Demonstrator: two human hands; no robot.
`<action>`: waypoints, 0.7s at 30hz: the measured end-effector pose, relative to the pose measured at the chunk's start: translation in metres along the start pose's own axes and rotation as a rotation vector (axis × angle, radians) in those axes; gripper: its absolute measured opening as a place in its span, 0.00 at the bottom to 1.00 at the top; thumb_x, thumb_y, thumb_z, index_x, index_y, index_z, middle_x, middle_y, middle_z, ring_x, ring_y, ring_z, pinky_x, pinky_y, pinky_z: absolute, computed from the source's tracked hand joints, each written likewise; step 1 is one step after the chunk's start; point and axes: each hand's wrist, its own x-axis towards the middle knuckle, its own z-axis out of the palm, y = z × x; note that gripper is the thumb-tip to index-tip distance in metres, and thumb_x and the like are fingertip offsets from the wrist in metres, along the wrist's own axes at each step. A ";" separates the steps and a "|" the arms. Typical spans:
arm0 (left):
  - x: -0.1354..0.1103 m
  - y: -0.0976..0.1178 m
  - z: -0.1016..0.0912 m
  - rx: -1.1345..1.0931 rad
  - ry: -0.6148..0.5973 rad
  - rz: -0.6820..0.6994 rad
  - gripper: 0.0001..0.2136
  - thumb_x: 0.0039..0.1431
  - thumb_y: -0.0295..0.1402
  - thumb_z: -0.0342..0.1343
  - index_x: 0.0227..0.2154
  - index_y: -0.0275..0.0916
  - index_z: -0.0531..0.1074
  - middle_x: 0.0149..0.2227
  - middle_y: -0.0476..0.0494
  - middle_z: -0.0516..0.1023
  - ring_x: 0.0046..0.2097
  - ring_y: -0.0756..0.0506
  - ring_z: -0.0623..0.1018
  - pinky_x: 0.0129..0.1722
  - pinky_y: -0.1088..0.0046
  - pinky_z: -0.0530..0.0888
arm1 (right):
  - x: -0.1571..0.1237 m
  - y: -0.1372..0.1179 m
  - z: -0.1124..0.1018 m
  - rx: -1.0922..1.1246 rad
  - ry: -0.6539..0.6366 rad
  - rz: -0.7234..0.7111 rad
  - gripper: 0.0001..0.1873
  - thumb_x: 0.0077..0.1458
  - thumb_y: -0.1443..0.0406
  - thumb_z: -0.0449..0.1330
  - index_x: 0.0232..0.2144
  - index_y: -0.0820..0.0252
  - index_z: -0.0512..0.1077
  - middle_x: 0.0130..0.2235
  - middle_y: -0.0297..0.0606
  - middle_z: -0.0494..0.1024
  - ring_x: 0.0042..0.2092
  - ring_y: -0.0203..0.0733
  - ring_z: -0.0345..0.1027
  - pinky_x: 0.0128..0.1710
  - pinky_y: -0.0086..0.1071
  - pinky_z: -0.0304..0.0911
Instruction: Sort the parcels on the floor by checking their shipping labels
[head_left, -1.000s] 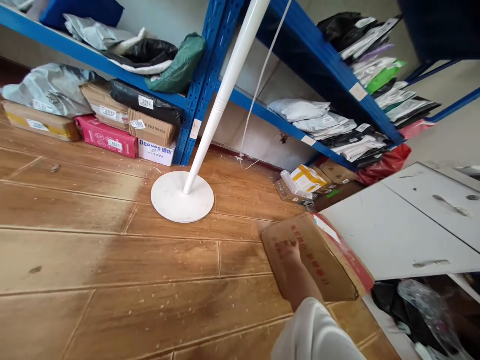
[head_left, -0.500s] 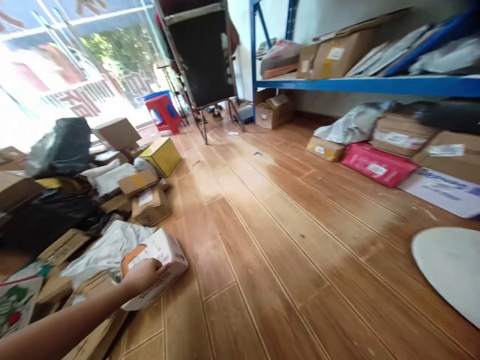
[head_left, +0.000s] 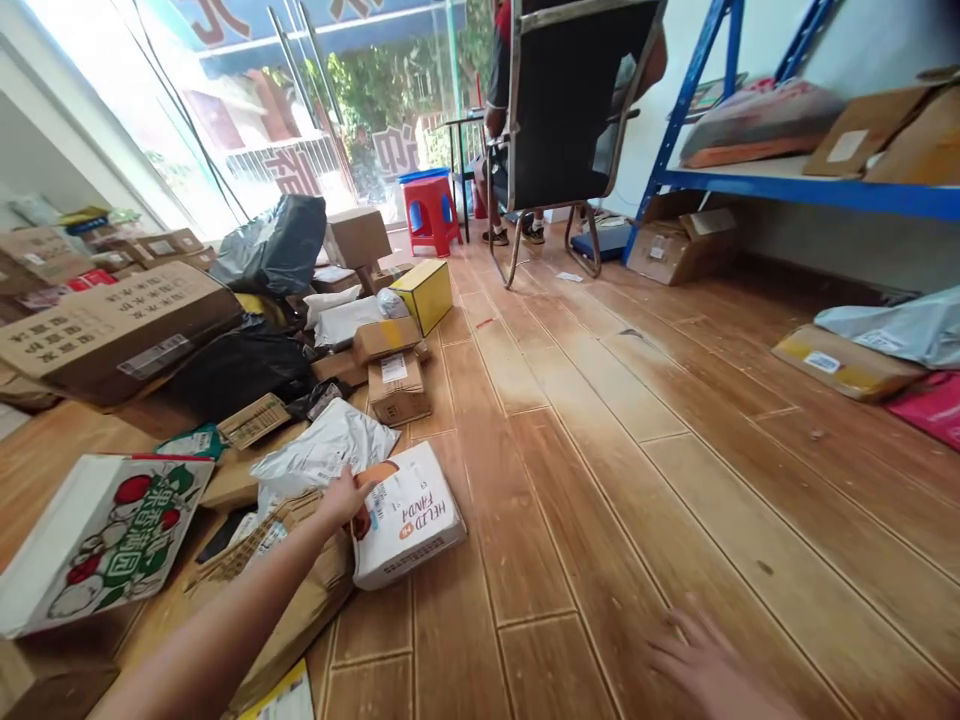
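- White printed carton sits on the wood-plank floor, just left of the lower centre of the frame, with orange patches and dark lettering on its top
- Left hand reaches in from the lower left, its fingers at the carton's upper left edge; whether they grip it or only touch it, I cannot tell
- Right hand, blurred, is at the lower right of the frame over bare planks, fingers loosely spread and well apart from the carton
- White plastic mailer lies crumpled just beyond the left hand, and a brown paper-wrapped parcel lies beneath the left forearm
- Vegetable-print box, white with red and green pictures, stands at the lower left
- Long cardboard box with dark printed characters lies across black plastic bags at the left
- Yellow box stands near the upper centre, beyond two small taped cartons
- Red plastic stool stands at the upper centre, left of a black-backed chair with a seated person partly hidden behind it
- Blue metal shelf holding parcels fills the upper right
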 end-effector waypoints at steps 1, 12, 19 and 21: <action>0.007 0.006 0.002 -0.044 -0.029 -0.010 0.35 0.62 0.43 0.43 0.63 0.17 0.51 0.60 0.14 0.65 0.63 0.27 0.66 0.62 0.55 0.62 | 0.019 -0.032 -0.006 -0.021 -0.100 -0.041 0.38 0.51 0.39 0.53 0.59 0.48 0.69 0.64 0.42 0.65 0.70 0.62 0.42 0.70 0.60 0.33; -0.050 0.095 0.087 -0.374 -0.607 0.354 0.42 0.51 0.33 0.62 0.67 0.38 0.48 0.66 0.27 0.60 0.62 0.37 0.69 0.58 0.60 0.70 | 0.095 -0.107 0.007 -0.098 0.223 0.190 0.64 0.37 0.48 0.72 0.68 0.66 0.48 0.71 0.52 0.41 0.70 0.74 0.27 0.69 0.58 0.34; -0.117 0.037 0.127 -0.413 -1.145 -0.102 0.37 0.35 0.64 0.63 0.43 0.41 0.70 0.34 0.40 0.76 0.35 0.37 0.79 0.33 0.57 0.75 | 0.081 -0.031 0.006 0.534 0.365 0.169 0.42 0.34 0.48 0.67 0.50 0.63 0.65 0.50 0.52 0.74 0.52 0.56 0.68 0.52 0.47 0.66; -0.130 0.028 0.143 -0.705 -1.012 -0.138 0.38 0.35 0.59 0.66 0.49 0.44 0.67 0.41 0.42 0.77 0.37 0.43 0.77 0.32 0.68 0.72 | 0.080 -0.022 0.021 0.816 0.280 0.194 0.35 0.35 0.40 0.62 0.38 0.56 0.64 0.32 0.37 0.76 0.32 0.45 0.71 0.30 0.36 0.67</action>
